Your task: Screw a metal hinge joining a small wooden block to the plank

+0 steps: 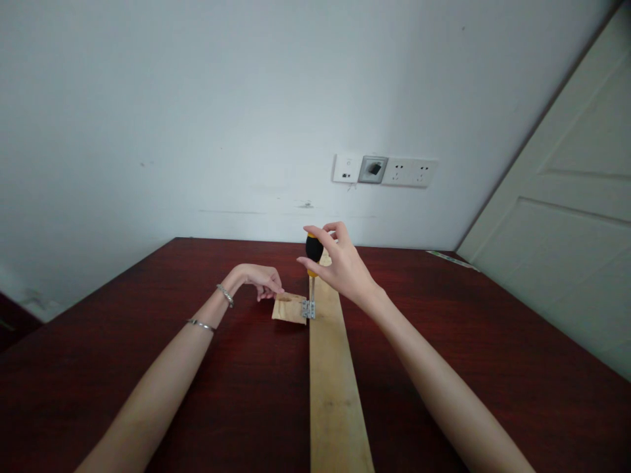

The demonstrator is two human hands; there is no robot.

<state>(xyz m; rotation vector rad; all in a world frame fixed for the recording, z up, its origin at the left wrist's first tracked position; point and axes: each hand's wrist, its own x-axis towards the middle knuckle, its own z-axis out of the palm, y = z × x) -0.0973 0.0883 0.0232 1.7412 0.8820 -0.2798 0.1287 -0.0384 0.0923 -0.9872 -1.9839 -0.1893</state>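
A long pale wooden plank (335, 381) lies on the dark red table (148, 315), running away from me. A small wooden block (289, 307) sits against the plank's left edge, joined to it by a small metal hinge (308, 309). My right hand (345, 266) is closed around the black-and-yellow handle of a screwdriver (313, 249), which stands upright with its tip on the hinge. My left hand (261, 281) rests with curled fingers on the far left corner of the small block, pressing it down. Two thin bracelets circle my left wrist.
A white wall rises behind the table, with a row of sockets and a switch plate (384, 171). A pale panelled door (566, 210) stands at the right. A thin strip (451, 259) lies at the table's far right edge.
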